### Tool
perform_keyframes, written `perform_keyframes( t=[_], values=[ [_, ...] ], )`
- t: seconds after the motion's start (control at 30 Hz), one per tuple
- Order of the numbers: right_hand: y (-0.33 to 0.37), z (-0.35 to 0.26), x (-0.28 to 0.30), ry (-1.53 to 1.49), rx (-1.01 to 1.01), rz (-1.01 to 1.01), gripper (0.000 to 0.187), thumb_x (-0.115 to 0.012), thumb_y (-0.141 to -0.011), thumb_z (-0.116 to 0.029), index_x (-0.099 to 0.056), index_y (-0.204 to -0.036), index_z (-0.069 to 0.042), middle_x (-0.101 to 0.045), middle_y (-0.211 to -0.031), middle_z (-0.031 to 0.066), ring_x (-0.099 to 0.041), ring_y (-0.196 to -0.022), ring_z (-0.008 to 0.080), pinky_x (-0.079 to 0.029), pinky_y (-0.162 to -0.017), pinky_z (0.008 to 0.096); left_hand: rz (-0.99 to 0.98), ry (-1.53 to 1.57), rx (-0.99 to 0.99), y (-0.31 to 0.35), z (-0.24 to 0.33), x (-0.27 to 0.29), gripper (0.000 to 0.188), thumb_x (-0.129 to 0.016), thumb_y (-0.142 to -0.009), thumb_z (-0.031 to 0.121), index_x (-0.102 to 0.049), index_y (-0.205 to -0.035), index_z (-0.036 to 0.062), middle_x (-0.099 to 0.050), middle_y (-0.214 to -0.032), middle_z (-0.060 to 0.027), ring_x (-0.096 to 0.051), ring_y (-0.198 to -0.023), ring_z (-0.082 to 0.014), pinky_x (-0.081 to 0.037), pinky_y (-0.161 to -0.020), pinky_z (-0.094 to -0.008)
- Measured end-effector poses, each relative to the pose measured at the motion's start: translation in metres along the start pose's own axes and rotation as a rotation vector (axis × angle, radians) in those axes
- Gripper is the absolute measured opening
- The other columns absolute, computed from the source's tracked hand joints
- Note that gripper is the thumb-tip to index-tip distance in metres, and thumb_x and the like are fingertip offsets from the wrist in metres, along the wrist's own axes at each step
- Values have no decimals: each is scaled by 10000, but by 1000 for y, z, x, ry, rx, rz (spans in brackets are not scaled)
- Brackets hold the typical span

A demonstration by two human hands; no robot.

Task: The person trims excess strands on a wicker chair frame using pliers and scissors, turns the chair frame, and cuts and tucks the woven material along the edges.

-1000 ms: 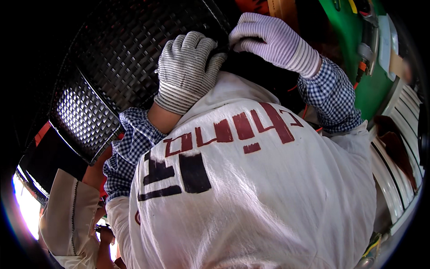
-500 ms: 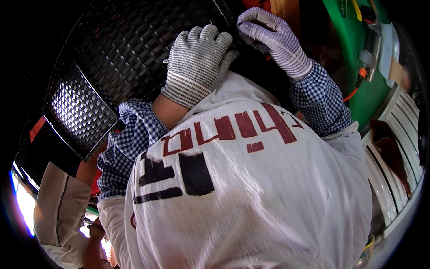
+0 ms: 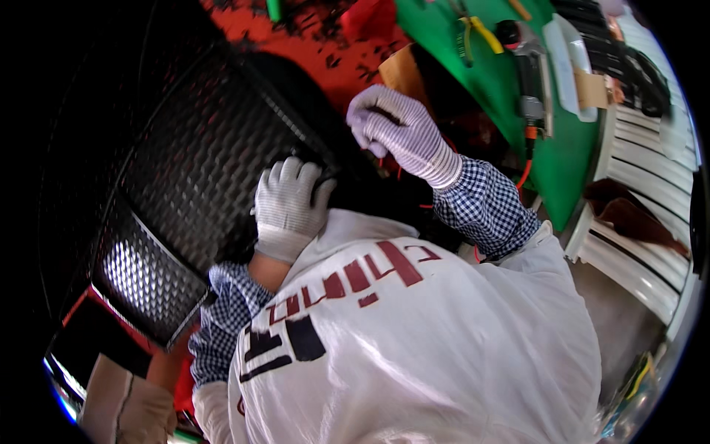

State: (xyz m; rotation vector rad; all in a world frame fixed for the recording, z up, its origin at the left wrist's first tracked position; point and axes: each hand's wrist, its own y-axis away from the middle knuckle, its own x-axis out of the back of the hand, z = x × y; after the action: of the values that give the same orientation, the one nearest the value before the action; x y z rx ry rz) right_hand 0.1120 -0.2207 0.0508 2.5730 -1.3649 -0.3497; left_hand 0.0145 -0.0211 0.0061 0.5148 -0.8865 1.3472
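A large black woven wicker piece (image 3: 207,163) fills the left side, with a second woven face (image 3: 151,274) catching light lower down. My left hand (image 3: 291,203), in a grey striped knit glove, lies on the wicker near its right edge, fingers stretched out. To the right of that edge, my right hand (image 3: 405,137), in a pale lilac striped glove, is raised with fingers curled and thumb against them. Whatever it may hold is hidden. Checked sleeve covers and a white garment are on my arms and body.
A green surface (image 3: 492,92) at upper right holds yellow-handled pliers (image 3: 477,37), a corded black power tool (image 3: 531,85) and a white tray (image 3: 566,55). White slats (image 3: 640,277) carry a brown piece (image 3: 632,218). Black scraps litter the red floor (image 3: 314,55). Beige cloth (image 3: 122,403) shows lower left.
The view has shifted, revealing more red floor and green surface. My right hand has moved left, away from the wicker edge, still curled. My left hand stays on the wicker.
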Motion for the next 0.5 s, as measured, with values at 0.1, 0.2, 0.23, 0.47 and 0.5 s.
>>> perform_keyframes(
  t=[0.1, 0.2, 0.23, 0.47, 0.5],
  values=[
    [-10, -21, 39, 408, 400, 431, 103, -585, -963, -75, -622, -1045, -26, -605, -782, 5, -493, -608, 43, -414, -543, 193, 49, 60, -4, 1, -2, 3, 261, -766, -745, 147, -633, -952, 60, -622, -934, -109, -598, -853, -324, -476, -760, -432],
    [-13, -31, 105, 1100, 479, 791, 289, -700, -895, -249, -630, -1080, -38, -665, -1011, 139, -655, -866, 233, -542, -786, 370, 62, 26, -13, 0, 5, 5, 313, -770, -748, 136, -655, -1034, 75, -637, -998, -105, -617, -894, -317, -498, -792, -425],
    [-13, -33, 123, 1403, 499, 879, 387, -703, -881, -321, -608, -1142, -51, -646, -1073, 157, -629, -954, 280, -511, -860, 413, 58, 28, -37, 0, 4, 4, 321, -771, -747, 128, -655, -1042, 76, -641, -995, -106, -620, -895, -317, -499, -794, -426],
    [-47, -17, 181, 1733, -98, 838, 596, -541, -927, -519, -486, -1341, -94, -576, -1258, 208, -542, -1175, 365, -432, -995, 499, -9, 70, -31, 0, 1, 1, 337, -740, -754, 91, -638, -1075, 88, -657, -978, -111, -624, -893, -323, -485, -801, -433],
    [-50, -19, 188, 1785, -143, 820, 571, -542, -932, -494, -485, -1344, -103, -578, -1257, 214, -546, -1170, 370, -451, -970, 498, -4, 66, -33, -4, 2, 1, 337, -736, -753, 101, -636, -1075, 92, -655, -979, -111, -620, -895, -325, -482, -801, -433]
  ],
)
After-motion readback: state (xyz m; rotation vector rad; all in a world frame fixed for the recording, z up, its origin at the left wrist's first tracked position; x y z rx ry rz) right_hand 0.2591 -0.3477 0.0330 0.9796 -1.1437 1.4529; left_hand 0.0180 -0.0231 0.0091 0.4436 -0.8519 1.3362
